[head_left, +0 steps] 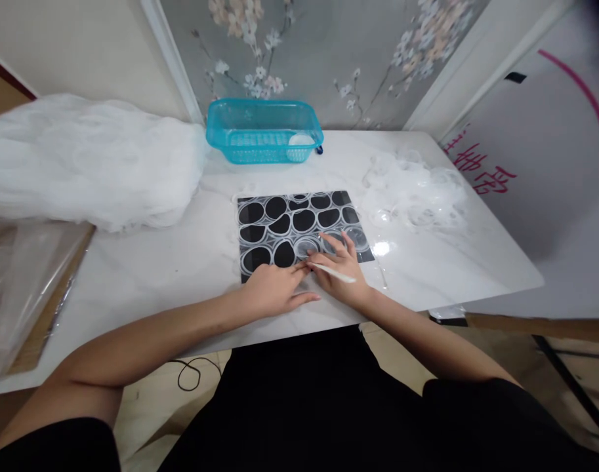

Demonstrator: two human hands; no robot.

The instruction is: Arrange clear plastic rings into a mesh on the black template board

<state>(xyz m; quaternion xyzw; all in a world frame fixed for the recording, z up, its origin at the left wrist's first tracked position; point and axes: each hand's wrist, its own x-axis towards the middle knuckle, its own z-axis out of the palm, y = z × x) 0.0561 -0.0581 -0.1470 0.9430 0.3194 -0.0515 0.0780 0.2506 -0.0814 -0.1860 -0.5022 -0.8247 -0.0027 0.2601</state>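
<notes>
the patterned black sheet (284,254) lies mid-table (181,262), under both hands. the right hand (347,263) pinches a slim white tool (336,272), outer fingers spread; the left hand (272,288) reaches its fingertips beside the tip, thumb apart, and whether they pinch anything i cannot tell. a slip of the tip could scratch the sheet or prick the left fingers; uneven pressure might skew it. counted: one sheet, one tool, one blue basket (250,154) far, one white bundle (92,164) left, one loose clear heap (417,190) right.

The bench (156,275) is smooth and glossy; the basket (260,156) is translucent plastic; the flat sheet (304,221) is smooth, perhaps plastic film.
</notes>
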